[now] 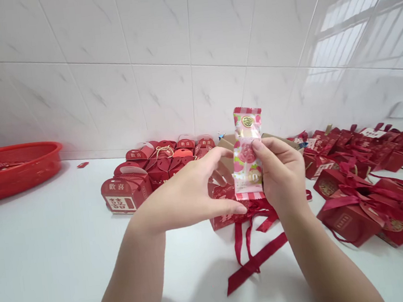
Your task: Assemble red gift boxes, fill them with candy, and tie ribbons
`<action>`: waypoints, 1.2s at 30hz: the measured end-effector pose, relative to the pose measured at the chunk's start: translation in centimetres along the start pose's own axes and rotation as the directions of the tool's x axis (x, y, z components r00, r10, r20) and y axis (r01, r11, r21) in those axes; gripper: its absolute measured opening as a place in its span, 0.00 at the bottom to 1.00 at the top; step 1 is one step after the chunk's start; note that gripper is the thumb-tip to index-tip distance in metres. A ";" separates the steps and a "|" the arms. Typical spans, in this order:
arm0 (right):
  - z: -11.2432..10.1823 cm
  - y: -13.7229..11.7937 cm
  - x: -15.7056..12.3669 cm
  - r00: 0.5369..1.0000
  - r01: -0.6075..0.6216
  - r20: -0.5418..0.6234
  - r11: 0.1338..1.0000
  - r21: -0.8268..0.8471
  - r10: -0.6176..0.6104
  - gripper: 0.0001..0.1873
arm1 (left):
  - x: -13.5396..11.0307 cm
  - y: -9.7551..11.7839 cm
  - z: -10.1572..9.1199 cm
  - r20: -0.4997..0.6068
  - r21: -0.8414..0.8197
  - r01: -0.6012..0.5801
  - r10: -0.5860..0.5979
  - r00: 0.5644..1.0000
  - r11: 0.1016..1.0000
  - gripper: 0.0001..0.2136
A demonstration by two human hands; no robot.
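My right hand [282, 171] pinches a pink-and-white candy packet [248, 165] between thumb and fingers and holds it upright. Fruit pictures and a gold emblem show on its front. To the left of the packet, my left hand [194, 185] is open, thumb and fingers spread apart around its lower left side, and whether it touches the packet I cannot tell. Beneath both hands lies a red gift box [221, 220] with a dark red ribbon [256, 263] trailing toward me over the white table. My hands and the packet hide much of that box.
Red handled boxes [128, 191] stand in a cluster at left centre against the tiled wall. More red boxes with ribbons [353, 206] crowd the right side. A red plastic basket [18, 176] sits far left, with a small red wrapper [83, 165] beside it.
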State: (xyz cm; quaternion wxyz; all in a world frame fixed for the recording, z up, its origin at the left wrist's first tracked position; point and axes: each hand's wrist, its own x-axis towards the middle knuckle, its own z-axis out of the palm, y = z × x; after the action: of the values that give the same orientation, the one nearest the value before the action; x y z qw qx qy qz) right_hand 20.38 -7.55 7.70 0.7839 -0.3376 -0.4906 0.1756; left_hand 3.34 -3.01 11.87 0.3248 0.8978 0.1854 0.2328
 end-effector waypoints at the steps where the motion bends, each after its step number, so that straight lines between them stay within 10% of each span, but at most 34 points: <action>1: 0.0 -0.2 -0.1 1.000 0.015 -0.010 1.000 -0.005 -0.015 0.05 | -0.2 0.0 -0.3 0.009 0.009 -0.004 0.004 1.000 1.000 0.27; 15: 0.4 -1.1 -1.1 0.992 0.106 -0.057 0.990 -0.090 -0.111 0.05 | -2.1 1.1 -1.9 -0.020 0.152 0.002 0.001 1.000 0.988 0.15; 29: 0.9 -1.0 -1.6 0.994 0.000 0.107 0.994 -0.106 0.011 0.04 | 0.4 -0.2 -1.0 -0.356 -0.302 -0.065 -0.049 0.933 0.951 0.15; 36: 1.0 -1.1 -2.1 0.991 0.044 0.135 0.977 -0.210 -0.016 0.05 | 0.1 0.4 -0.6 -0.437 -0.270 -0.083 -0.045 0.899 0.959 0.13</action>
State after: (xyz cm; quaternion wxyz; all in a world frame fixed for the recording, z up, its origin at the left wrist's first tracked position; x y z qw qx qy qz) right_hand 18.51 -9.22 7.40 0.7114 -0.3997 -0.5627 0.1324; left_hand 3.13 -2.92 12.59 0.3967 0.7686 0.2099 0.4559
